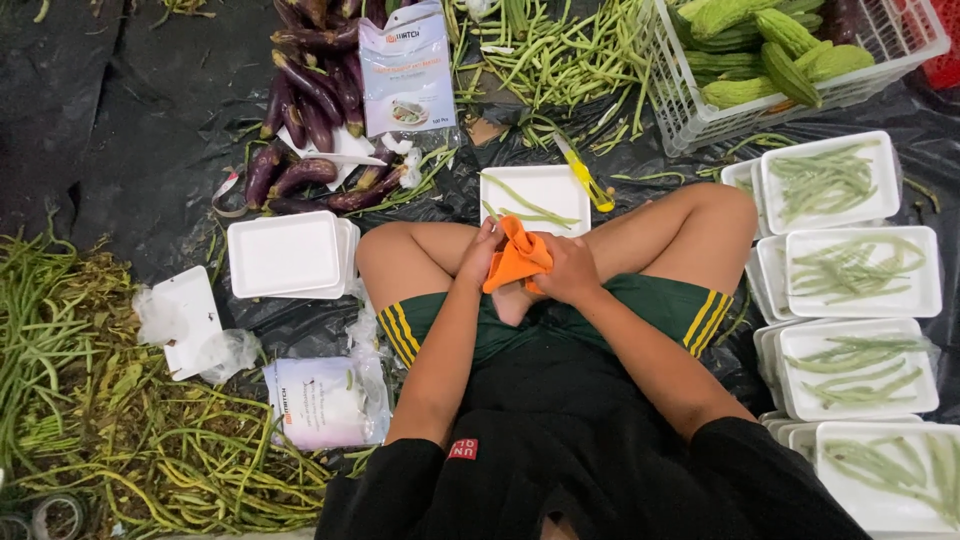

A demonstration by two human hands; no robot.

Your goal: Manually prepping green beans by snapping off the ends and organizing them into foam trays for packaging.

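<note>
We count one orange cloth [516,258], taken as our landmark. Just above it: one white tray [535,190] bearing two beans, with one yellow knife [585,173] at its right edge. To the right of the cloth: four filled trays of beans [860,270] on top of stacks. To its left: one stack of empty trays [290,255]. Above, far right: one white crate [690,110] of bitter gourds. Two printed bags [407,65]: one above left, one below left. Eggplants [300,110]: roughly a dozen; exact count uncertain.
</note>
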